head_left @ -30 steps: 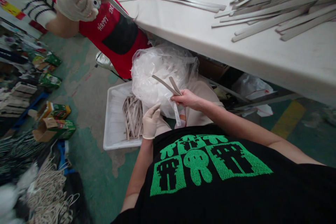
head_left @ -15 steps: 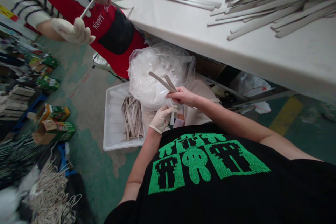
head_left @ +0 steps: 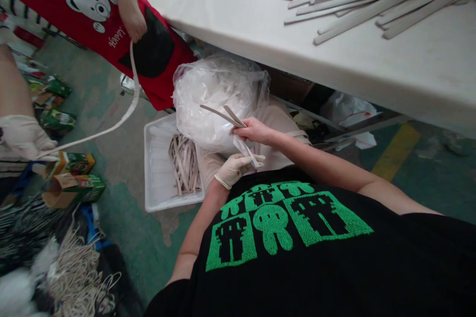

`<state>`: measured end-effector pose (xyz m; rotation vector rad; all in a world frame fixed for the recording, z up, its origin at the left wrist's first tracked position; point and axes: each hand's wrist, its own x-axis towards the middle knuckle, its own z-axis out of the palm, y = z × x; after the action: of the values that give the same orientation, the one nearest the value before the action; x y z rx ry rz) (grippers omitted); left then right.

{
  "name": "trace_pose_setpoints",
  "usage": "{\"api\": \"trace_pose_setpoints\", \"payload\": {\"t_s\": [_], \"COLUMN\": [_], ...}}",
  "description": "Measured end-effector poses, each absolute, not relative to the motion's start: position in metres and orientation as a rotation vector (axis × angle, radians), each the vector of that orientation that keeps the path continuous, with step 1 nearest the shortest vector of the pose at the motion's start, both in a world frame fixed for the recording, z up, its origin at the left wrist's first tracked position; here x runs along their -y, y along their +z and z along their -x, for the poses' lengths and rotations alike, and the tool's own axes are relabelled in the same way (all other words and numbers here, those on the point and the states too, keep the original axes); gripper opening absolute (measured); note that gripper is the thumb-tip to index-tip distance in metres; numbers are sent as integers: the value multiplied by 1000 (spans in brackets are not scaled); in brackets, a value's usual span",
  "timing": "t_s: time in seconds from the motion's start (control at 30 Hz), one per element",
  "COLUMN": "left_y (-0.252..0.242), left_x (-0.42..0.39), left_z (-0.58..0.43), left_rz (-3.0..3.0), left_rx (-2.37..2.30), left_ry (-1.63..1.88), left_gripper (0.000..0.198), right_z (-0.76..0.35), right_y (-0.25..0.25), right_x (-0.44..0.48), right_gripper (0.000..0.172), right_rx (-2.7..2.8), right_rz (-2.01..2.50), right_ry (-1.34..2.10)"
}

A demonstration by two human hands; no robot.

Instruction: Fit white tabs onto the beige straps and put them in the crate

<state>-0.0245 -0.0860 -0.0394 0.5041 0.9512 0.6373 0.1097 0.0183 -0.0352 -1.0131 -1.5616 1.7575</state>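
Note:
My right hand (head_left: 253,131) is bare and grips a forked pair of flat beige strips (head_left: 223,116) in front of a clear plastic bag (head_left: 219,104). A paler tail of strip (head_left: 245,151) hangs below that grip and reaches my gloved left hand (head_left: 236,170). Its fingertips meet the tail, but the hold is hard to make out. Behind my hands, a white plastic tray (head_left: 153,168) holds a bundle of beige strips (head_left: 184,164).
A white table edge (head_left: 372,64) runs overhead, with many long strips (head_left: 372,5) on it. A co-worker in a red apron (head_left: 89,15) stretches a long pale strip (head_left: 126,104) between bare and gloved hands. Printed cardboard boxes (head_left: 72,188) and white cords (head_left: 74,272) lie on the floor at left.
My gloved left hand has moved up and right, from beside the tray to the strip's tail. The co-worker's gloved hand has dropped down-left, drawing out a long strip.

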Motion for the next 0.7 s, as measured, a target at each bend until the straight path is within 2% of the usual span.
{"api": "trace_pose_setpoints", "payload": {"t_s": [0.13,0.3,0.4,0.57,0.7], "left_y": [-41,-43,-42,-30,-26], "left_x": [88,88,81,58,45], "left_z": [21,15,12,4,-6], "left_rz": [-454,-277,-162,-41,-28], "left_rx": [-956,-989,-1031,-1097,-1089], "left_ry": [689,868,956,1026,1069], "left_gripper": [30,26,25,6,14], "right_z": [-113,-136,-163,-206,-222], "right_y": [-39,-40,-36,-18,-11], "right_x": [-20,-15,0,43,75], "right_gripper": [23,46,52,40,34], "right_rx": [1541,1513,1534,1610,1634], "right_rz": [998,984,968,1085,1236], "right_ry": [1712,1644,1574,1603,1753]}}
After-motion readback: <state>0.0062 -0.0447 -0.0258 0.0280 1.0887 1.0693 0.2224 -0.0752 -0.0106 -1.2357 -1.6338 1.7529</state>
